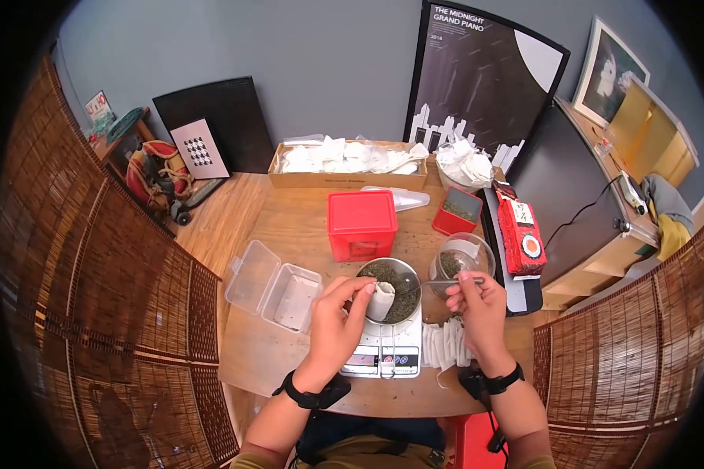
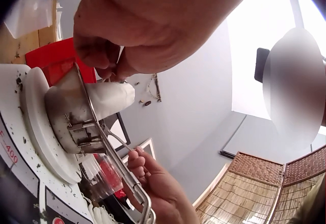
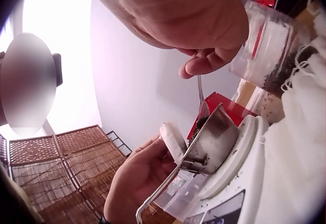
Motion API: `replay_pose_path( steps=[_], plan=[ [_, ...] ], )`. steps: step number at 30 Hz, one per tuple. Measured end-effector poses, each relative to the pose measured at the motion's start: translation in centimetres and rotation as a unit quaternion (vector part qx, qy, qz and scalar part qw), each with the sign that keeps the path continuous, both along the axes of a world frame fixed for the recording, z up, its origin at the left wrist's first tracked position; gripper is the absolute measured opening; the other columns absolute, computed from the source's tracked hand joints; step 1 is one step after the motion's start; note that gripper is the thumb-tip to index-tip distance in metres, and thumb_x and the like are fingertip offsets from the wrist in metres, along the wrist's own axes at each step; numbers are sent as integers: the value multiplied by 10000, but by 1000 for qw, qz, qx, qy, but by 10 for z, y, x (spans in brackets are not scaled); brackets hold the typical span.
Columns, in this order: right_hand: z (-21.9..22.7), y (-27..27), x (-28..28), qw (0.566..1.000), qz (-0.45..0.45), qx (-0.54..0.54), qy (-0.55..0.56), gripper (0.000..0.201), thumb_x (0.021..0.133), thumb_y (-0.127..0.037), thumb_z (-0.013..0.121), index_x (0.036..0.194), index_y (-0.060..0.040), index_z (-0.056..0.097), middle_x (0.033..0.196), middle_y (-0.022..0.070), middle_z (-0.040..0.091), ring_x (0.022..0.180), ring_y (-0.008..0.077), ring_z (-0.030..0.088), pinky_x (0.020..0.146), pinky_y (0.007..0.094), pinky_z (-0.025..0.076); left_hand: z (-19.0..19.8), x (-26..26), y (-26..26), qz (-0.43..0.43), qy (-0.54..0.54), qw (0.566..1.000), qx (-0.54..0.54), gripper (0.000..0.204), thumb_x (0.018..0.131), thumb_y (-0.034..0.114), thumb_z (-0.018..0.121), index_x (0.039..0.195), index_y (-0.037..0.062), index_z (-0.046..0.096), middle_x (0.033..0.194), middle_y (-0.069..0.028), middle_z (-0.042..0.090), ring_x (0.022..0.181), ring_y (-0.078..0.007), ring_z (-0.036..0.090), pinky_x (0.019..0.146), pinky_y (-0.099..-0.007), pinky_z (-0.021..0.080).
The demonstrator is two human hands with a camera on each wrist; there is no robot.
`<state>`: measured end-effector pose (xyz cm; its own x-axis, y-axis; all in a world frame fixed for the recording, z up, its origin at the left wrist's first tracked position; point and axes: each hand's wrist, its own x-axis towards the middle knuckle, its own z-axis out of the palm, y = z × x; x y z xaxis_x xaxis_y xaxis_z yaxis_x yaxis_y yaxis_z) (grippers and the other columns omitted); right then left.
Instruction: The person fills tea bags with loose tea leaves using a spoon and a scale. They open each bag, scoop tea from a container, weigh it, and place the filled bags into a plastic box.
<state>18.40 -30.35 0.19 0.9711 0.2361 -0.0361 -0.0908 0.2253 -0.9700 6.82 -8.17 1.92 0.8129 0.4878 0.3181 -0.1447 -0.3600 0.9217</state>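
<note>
My left hand (image 1: 335, 322) pinches the top of a small white tea bag (image 1: 381, 303), its mouth open upward. The bag stands over the near left part of a metal pan (image 3: 216, 145) that holds loose dried tea leaves (image 1: 401, 303). Between thumb and fingers, my right hand (image 1: 483, 316) grips the handle of a metal spoon (image 3: 201, 89). The spoon's bowl is over the pan, with dark leaves on it in the right wrist view. Under the pan is a white kitchen scale (image 1: 358, 361), and the pan's wire handle (image 1: 389, 348) points toward me.
Filled white tea bags (image 1: 446, 345) lie in a row right of the scale, near a clear jar (image 1: 483, 254). Behind the pan stands a red tin (image 1: 361, 215); an open plastic box (image 1: 296, 301) is on the left. A cardboard box (image 1: 344, 179) sits at the back.
</note>
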Motion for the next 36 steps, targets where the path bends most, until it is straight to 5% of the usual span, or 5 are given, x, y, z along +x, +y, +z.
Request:
replay_pose_path(
  steps=[11, 24, 36],
  plan=[
    [38, 0, -3, 999, -5, 42, -15, 176, 1107, -177, 672, 1126, -3, 691, 882, 106, 759, 670, 115, 665, 610, 246, 515, 3, -2, 0, -1, 15, 1000, 17, 144, 1024, 72, 735, 1119, -4, 812, 976, -105, 770, 794, -146, 675, 664, -285, 501],
    [59, 7, -34, 983, 36, -63, -166, 156, 1083, -106, 698, 1162, 28, 705, 926, 92, 758, 755, 100, 682, 687, 251, 548, -3, 0, 1, 3, 9, 1000, 4, 148, 1021, 89, 748, 1121, 7, 820, 974, -94, 762, 776, -128, 658, 642, -266, 500],
    [20, 5, -14, 955, 38, -160, -248, 140, 1044, -46, 721, 1139, 51, 757, 929, 83, 779, 789, 118, 747, 683, 256, 582, -6, -3, 0, -20, -17, 1000, 15, 141, 1031, 79, 713, 1102, -17, 788, 1014, -124, 759, 802, -198, 696, 668, -302, 524]
  ],
)
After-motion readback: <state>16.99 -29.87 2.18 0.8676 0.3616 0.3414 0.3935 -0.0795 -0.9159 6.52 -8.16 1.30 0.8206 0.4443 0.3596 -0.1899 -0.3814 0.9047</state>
